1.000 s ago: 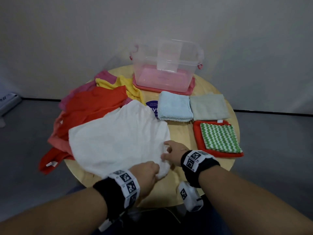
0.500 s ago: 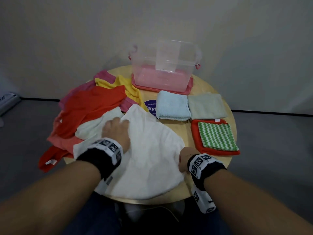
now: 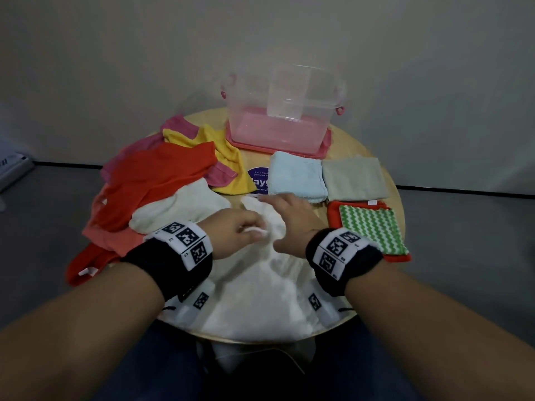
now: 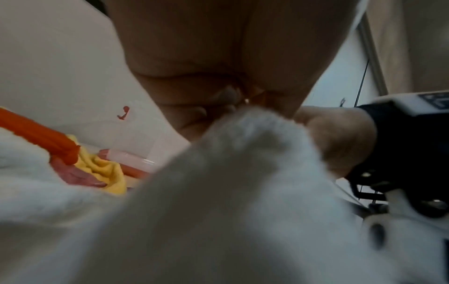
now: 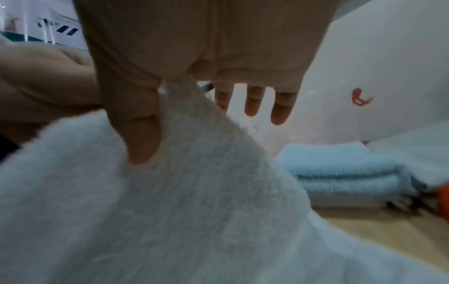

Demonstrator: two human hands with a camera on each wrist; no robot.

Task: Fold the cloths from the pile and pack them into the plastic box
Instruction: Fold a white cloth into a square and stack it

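A large white cloth point(image 3: 260, 290) lies crumpled at the front of the round wooden table point(image 3: 362, 146), its near edge hanging over the rim. My left hand point(image 3: 256, 231) grips a raised bunch of it near the middle; the left wrist view shows curled fingers point(image 4: 218, 100) on the white cloth point(image 4: 218, 192). Just to the right, my right hand point(image 3: 278, 221) pinches the cloth point(image 5: 194, 192) under its thumb point(image 5: 143, 138), the other fingers straight. The clear plastic box point(image 3: 252, 111) stands open on its pink lid point(image 3: 324, 146) at the back.
The unfolded pile lies at the left: a red cloth point(image 3: 162, 175), yellow cloth point(image 3: 223, 157), pink cloth point(image 3: 179, 125) and cream cloth point(image 3: 179, 209). At the right sit folded light blue point(image 3: 298, 176), grey-green point(image 3: 353, 178) and green zigzag point(image 3: 370, 230) cloths.
My left hand has moved from the cloth's left part to its middle and gathered a bunch. The right hand has gone from the right edge forward to the far corner.
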